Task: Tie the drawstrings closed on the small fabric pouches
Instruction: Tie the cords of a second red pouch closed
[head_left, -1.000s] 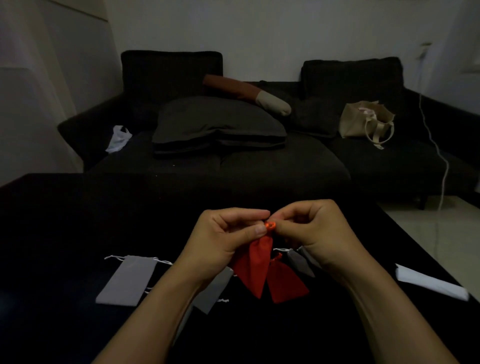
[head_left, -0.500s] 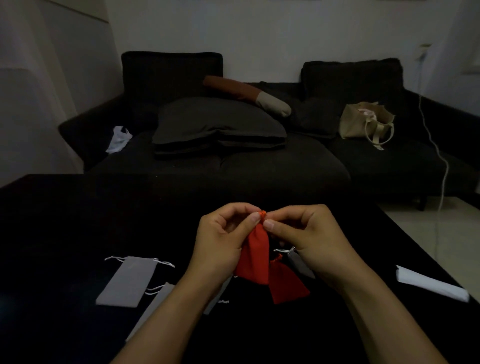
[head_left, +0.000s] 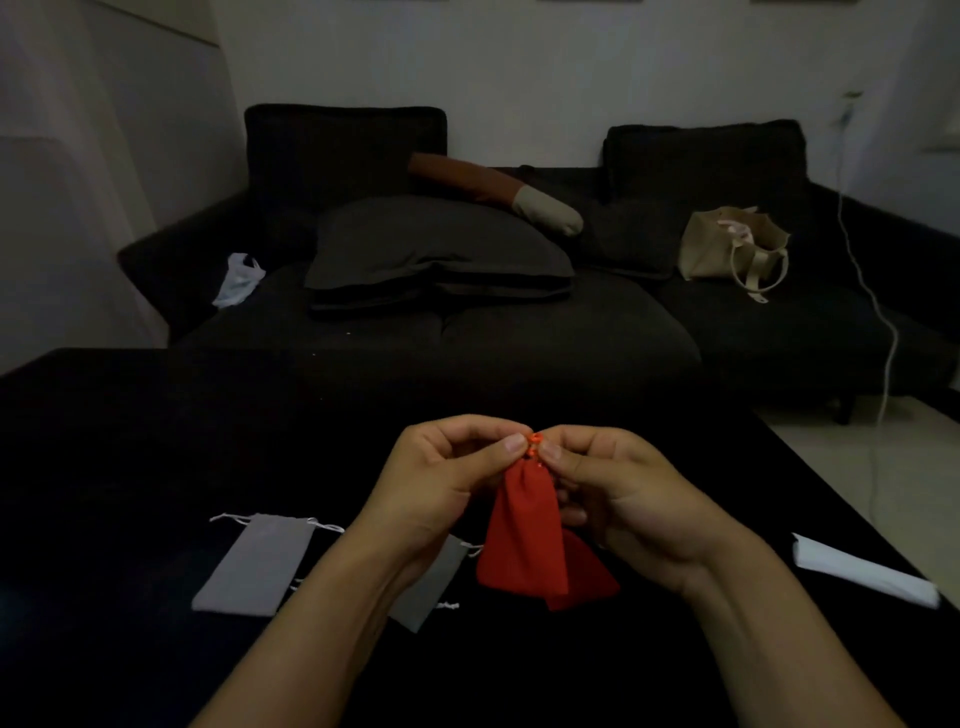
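Item: small red fabric pouch (head_left: 524, 525), held upright above the black table (head_left: 130, 467), neck gathered to a point. At its top, an orange drawstring (head_left: 534, 440) shows as small loops between the fingertips.

Grip, left hand (head_left: 447, 478): thumb and forefinger pinched together on the drawstring at the pouch neck. Grip, right hand (head_left: 618, 493): likewise pinched on the drawstring from the opposite side, lower fingers curled behind the cloth.

Step in hand, by judgement: forming or tightening the knot on this pouch; whether the knot is finished cannot be told, the loops being too small. Next move likely calls for drawing the two ends apart until the knot seats against the gathered neck, without the cord slipping from the pinch.

Adjacent: a second red fabric pouch (head_left: 587, 582) lying on the table, partly behind the first. Flat grey fabric pouch with white cords (head_left: 254, 564) to the left, mouth not gathered. Another grey pouch (head_left: 431, 584), partly under the left forearm. White folded cloth (head_left: 862, 569) at the right table edge.

Beyond: dark sofa (head_left: 519, 338) bearing cushions and a beige tote bag (head_left: 727, 247).
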